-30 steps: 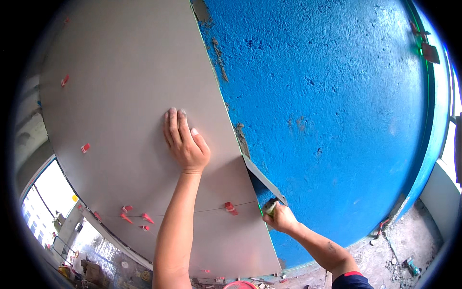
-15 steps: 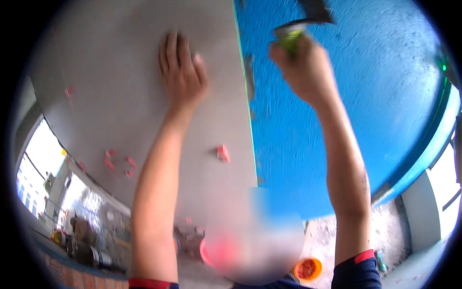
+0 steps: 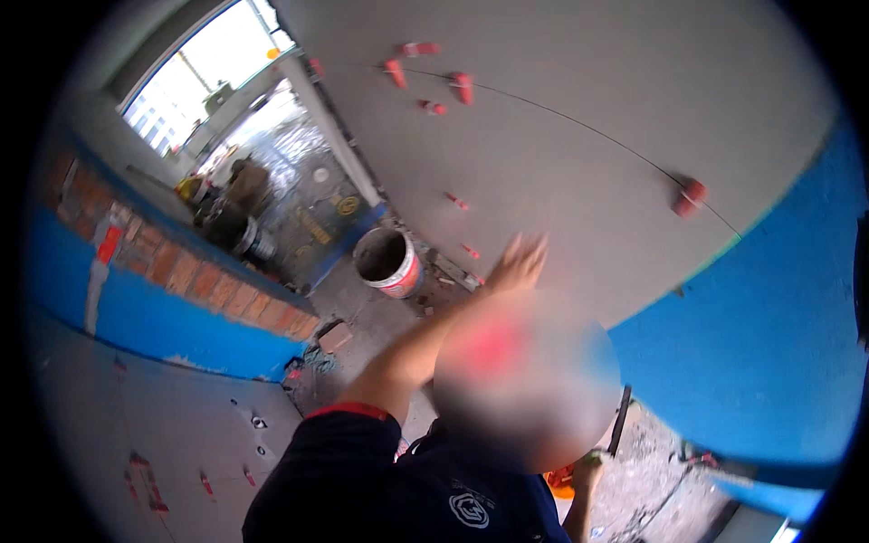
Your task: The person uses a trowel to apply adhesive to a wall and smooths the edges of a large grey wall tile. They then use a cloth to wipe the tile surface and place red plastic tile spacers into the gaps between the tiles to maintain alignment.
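Note:
My left hand [image 3: 522, 262] is stretched toward the lower part of the grey wall [image 3: 579, 163], its fingers extended and nothing in them. Slight blur hides whether the palm touches the wall. Low on the right, my right hand [image 3: 588, 471] is closed round the greenish handle of a scraper [image 3: 621, 420]. The scraper's dark blade points upward and shows nearly edge-on. An orange bucket [image 3: 559, 482] is partly hidden just left of that hand. A blurred round patch covers the middle, between my two arms.
Red pieces [image 3: 690, 196] dot the grey wall, which meets a blue-coated area [image 3: 751, 344] on the right. A white-and-red bucket [image 3: 415, 276] stands on the floor at the wall's foot. Left is a low wall with exposed bricks [image 3: 195, 276]; rubble [image 3: 335, 337] lies near its end.
The view has swung left and down. My right hand has lowered from the blue surface with the scraper still in it. My left hand is now lower along the grey wall.

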Demonstrator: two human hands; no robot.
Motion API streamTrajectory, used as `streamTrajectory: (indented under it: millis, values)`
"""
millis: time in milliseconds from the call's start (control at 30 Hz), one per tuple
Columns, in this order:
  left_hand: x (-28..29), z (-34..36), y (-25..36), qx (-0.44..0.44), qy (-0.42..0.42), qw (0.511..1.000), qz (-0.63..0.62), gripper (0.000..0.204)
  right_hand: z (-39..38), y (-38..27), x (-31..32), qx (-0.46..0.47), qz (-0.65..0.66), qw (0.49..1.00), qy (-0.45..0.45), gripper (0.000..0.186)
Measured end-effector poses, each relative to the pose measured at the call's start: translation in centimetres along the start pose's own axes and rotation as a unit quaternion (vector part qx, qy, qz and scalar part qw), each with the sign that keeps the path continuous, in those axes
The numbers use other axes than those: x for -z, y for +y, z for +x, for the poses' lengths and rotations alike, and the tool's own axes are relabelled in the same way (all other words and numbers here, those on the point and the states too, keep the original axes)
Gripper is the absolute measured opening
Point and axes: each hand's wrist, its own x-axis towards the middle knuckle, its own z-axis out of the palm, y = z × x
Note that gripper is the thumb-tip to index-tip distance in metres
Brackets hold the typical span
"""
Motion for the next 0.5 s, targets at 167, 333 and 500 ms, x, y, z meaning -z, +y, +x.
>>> streamTrajectory:
  millis: [167,333,500]
  values:
    - [-5.9,-31.6,9.9,0.130,-0.408,0.840,-0.332,0.048,1.7,-1.5,-2.1,-0.060,-0.038,0.978,-0.196,0.042]
    - [-4.2,-50.0,7.2,0.319,-0.608,0.604,-0.404,0.046,8.3,-11.2,-13.3,0.182,0.054,0.928,-0.319,0.032]
    - [4.9,-62.4,-3.2,0.491,-0.673,0.430,-0.349,0.045,15.1,-31.4,-30.3,-0.137,-0.002,0.796,-0.590,0.035]
